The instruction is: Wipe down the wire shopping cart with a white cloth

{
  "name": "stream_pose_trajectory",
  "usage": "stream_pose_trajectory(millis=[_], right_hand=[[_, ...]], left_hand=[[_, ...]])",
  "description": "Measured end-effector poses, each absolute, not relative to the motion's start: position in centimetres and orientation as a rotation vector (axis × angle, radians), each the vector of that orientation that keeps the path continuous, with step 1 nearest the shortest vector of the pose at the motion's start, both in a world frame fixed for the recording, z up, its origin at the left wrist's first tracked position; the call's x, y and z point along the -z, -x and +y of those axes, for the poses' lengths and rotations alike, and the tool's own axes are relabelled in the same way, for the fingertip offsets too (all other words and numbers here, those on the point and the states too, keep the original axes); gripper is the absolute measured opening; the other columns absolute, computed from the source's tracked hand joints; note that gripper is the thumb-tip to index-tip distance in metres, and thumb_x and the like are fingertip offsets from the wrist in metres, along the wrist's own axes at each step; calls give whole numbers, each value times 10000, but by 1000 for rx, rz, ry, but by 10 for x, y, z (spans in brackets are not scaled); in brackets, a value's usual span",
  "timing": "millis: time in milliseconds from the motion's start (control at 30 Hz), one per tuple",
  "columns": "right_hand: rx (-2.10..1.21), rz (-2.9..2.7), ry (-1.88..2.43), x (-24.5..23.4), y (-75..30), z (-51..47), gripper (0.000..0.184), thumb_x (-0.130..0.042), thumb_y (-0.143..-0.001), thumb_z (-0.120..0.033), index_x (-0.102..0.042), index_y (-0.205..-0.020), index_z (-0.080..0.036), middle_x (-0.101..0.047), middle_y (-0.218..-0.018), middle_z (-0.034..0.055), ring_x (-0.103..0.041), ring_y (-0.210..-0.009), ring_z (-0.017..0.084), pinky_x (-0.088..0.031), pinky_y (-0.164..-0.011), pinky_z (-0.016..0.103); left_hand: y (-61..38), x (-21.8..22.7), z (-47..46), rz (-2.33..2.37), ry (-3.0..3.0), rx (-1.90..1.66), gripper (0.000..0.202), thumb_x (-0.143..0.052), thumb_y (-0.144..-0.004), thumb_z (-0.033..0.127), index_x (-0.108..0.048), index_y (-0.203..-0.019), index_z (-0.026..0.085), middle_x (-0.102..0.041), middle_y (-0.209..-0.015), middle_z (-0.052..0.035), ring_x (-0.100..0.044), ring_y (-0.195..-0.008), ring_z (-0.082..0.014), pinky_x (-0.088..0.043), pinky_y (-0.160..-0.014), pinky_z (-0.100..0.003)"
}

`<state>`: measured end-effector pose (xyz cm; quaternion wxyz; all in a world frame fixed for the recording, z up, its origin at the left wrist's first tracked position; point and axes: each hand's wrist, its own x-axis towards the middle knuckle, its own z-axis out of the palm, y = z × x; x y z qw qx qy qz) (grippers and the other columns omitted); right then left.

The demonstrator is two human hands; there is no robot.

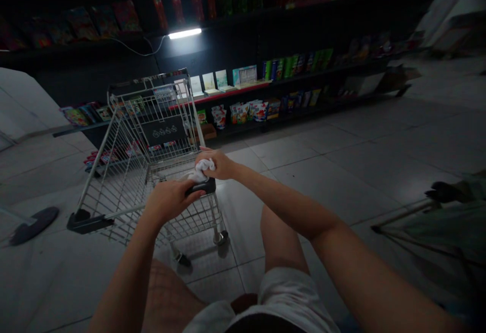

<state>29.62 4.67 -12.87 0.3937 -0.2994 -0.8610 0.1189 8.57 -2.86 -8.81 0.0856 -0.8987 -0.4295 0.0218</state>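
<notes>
A wire shopping cart (114, 186) with black plastic corners stands in front of me, angled to the left. My right hand (220, 164) is closed on a crumpled white cloth (201, 169) at the cart's near right corner. The cloth lies against the rim there, just above the black corner piece (207, 186). My left hand (169, 200) grips the rim beside that corner, its fingers pointing right and touching the black plastic. Part of the cloth is hidden behind my fingers.
Dark shelves (296, 82) with bottles, packets, books and cans run along the back under a lit tube lamp (185, 34). A round black stand base (35, 225) is on the tiled floor at left. A folding frame with green fabric (444, 226) stands at right.
</notes>
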Motion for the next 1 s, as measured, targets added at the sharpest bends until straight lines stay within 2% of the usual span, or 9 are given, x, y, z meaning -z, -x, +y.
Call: stream_pose_trajectory(millis=[67, 200, 400, 467, 600, 667, 767, 833, 1000], right_hand=[[-334, -2182, 686, 132, -297, 44, 180, -556, -677, -158, -646, -826, -206, -695, -850, -32, -636, -800, 129, -261, -1182, 404], [-268, -2218, 786, 118, -300, 85, 118, -550, -685, -172, -629, -769, -199, -664, -776, -28, -602, -770, 138, -314, -1112, 402], [-146, -2195, 1056, 94, -299, 148, 41, -543, -703, -192, -558, -666, -182, -590, -677, -5, -520, -696, 137, -410, -822, 268], [-148, -2174, 1026, 97, -295, 151, 64, -537, -713, -195, -539, -650, -189, -564, -654, -15, -500, -671, 128, -412, -838, 268], [-190, -2104, 896, 111, -281, 146, 65, -527, -720, -181, -539, -658, -192, -554, -653, -38, -511, -664, 111, -361, -1040, 332], [-216, -2063, 854, 117, -271, 142, 40, -531, -711, -172, -555, -688, -192, -585, -697, -29, -546, -713, 123, -351, -1072, 355], [-227, -1927, 843, 123, -256, 135, 69, -540, -698, -160, -574, -747, -195, -633, -787, -2, -590, -807, 153, -357, -1086, 372], [-210, -1775, 831, 128, -248, 125, 111, -543, -696, -161, -584, -791, -201, -651, -861, 23, -602, -887, 174, -374, -1080, 366], [-131, -1331, 785, 160, -234, 63, 106, -559, -737, -222, -592, -837, -220, -634, -934, 60, -589, -969, 206, -474, -934, 356]], left_hand=[[-84, 88, -32, -1275, 2694, -70, 565, -249, -941, 648, -645, -1041, 257, -715, -823, -50, -660, -761, -220, -310, -593, -295], [-84, 88, -36, -1289, 2665, -93, 602, -229, -936, 664, -636, -888, 222, -684, -734, -60, -642, -708, -215, -275, -570, -298], [-79, 90, -36, -1236, 2674, -92, 637, -186, -929, 690, -601, -828, 217, -673, -702, -59, -613, -653, -212, -239, -561, -302], [-71, 90, -36, -1219, 2691, -102, 625, -172, -948, 655, -593, -805, 216, -671, -708, -55, -611, -661, -207, -245, -569, -303], [-40, 89, -37, -1301, 2776, -84, 595, -150, -980, 559, -543, -702, 210, -625, -641, -34, -585, -633, -175, -284, -588, -290], [-23, 87, -37, -1421, 2831, -37, 590, -151, -977, 539, -508, -647, 204, -595, -603, -23, -562, -600, -156, -316, -597, -275], [-8, 78, -36, -1584, 2874, 18, 602, -148, -961, 549, -507, -624, 201, -592, -603, -24, -553, -599, -151, -354, -607, -264], [-11, 72, -36, -1649, 2898, 19, 609, -156, -953, 561, -570, -689, 199, -641, -670, -31, -583, -651, -162, -380, -631, -267], [-41, 70, -44, -1647, 2887, -72, 514, -303, -918, 606, -616, -848, 204, -685, -770, -40, -617, -711, -184, -400, -659, -287]])
